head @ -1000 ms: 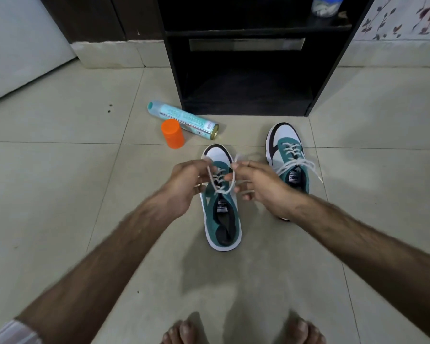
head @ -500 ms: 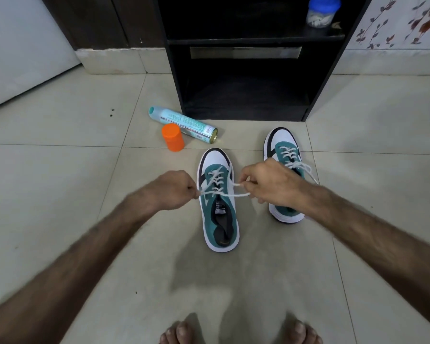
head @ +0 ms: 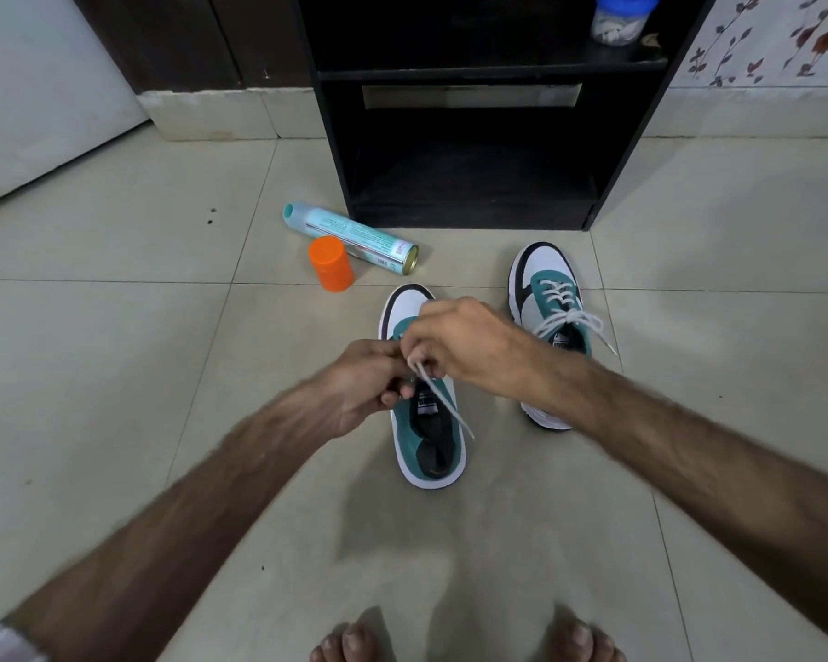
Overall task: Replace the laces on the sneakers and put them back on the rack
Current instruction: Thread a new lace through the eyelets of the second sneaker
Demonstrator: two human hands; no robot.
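**Second sneaker's bow in hand, racking still ahead**

Both hands, left hand (head: 362, 382) and right hand (head: 455, 344), pinch the white lace (head: 443, 398) over the near sneaker (head: 426, 441), apparently tying it. The far sneaker (head: 548, 303) sits bowed. Beige floor tiles (head: 116, 351) run to the empty black rack (head: 469, 183).

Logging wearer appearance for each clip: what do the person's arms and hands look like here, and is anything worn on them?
Both forearms are bare and hairy. The left hand and right hand wear no gloves, rings or watch that show. A light, pale sleeve edge shows at the left arm's lower corner.
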